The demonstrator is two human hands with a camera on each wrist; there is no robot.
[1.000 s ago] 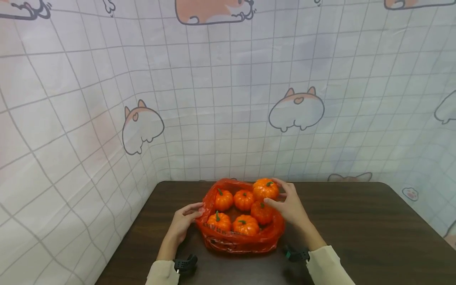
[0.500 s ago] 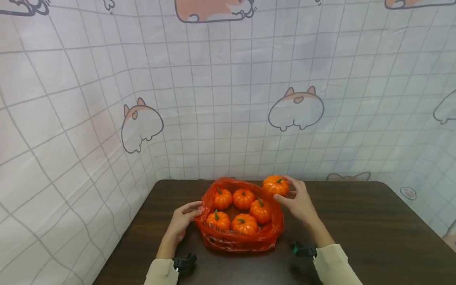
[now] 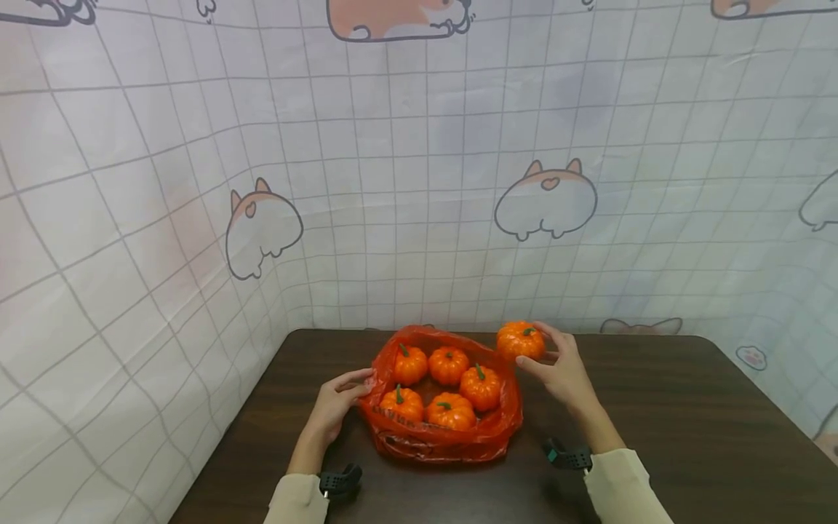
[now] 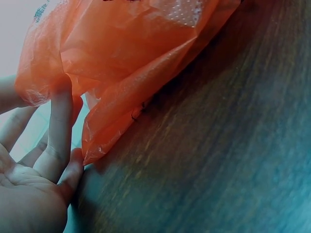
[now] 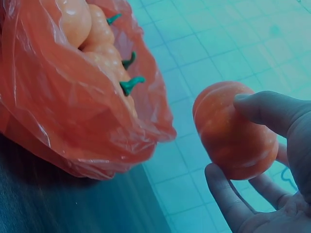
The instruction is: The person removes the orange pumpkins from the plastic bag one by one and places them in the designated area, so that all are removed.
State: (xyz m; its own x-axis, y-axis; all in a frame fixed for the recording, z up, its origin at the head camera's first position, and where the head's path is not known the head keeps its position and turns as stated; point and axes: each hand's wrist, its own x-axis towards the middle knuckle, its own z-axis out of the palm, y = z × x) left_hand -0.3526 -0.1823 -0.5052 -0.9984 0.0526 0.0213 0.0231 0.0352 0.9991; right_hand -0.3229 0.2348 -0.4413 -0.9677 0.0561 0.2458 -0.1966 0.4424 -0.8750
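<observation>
The right hand (image 3: pixel 564 370) holds up a shiny orange pumpkin (image 3: pixel 520 341), bumpy and round, with a green stem, just beside the thin red bag (image 3: pixel 445 447). The bag stands wide open, the left hand (image 3: pixel 332 406) on its side. Five more pumpkins (image 3: pixel 448 366) sit inside.

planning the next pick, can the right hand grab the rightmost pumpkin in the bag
Probably not: the right hand holds another pumpkin, though the red bag gapes open above the rightmost one.

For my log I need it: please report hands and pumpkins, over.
Left hand holds red bag. Right hand grips raised pumpkin, outside bag. Five pumpkins inside. No obstruction seen.
</observation>
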